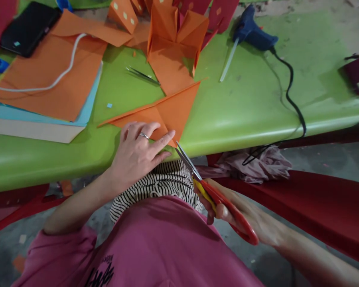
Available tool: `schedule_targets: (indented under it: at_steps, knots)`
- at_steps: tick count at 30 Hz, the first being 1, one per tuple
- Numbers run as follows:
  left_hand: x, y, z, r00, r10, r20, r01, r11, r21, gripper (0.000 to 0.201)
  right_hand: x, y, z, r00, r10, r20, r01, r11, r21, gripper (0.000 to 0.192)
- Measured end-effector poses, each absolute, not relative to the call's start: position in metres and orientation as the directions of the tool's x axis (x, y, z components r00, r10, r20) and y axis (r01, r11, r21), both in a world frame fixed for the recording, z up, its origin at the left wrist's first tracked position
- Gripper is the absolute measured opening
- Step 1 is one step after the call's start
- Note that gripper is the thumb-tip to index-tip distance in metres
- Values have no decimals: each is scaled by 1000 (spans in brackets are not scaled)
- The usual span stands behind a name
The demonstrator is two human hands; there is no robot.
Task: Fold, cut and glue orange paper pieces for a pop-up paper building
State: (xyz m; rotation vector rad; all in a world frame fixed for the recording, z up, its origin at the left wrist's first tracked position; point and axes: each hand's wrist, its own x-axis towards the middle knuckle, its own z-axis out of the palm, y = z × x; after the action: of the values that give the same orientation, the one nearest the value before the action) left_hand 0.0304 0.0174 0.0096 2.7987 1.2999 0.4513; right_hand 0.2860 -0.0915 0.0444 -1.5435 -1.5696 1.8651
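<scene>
Scissors (212, 191) in the right grip (245, 205), tips at the folded orange paper (175, 113).
The right grip is wrapped around the red and yellow handles, the blades slightly parted by the paper's near corner. The left grip (137, 149) is unclenched, fingers outspread on the folded orange paper near the green counter's (248, 115) edge.

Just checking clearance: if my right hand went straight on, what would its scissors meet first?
Probably the folded orange paper, at its near corner, where the scissors point; depth is unclear.
</scene>
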Motion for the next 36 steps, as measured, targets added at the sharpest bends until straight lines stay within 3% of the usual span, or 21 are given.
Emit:
schedule_targets:
  at_steps: [4,10,25,36]
  knots:
    - [31,17,8,608,750,261,744,-653,144,45,284,-93,43,-405,703,-585,352,-470,-809,56]
    - [34,16,7,597,757,265,741,-647,181,52,280,-93,43,-387,714,-583,378,-454,-807,44]
    - [39,11,5,572,769,287,761,-627,166,52,282,-87,51,-343,701,-625,370,-511,-776,53]
    - [41,10,4,572,762,303,772,-625,115,50,277,-87,53,-321,715,-621,349,-521,-779,48]
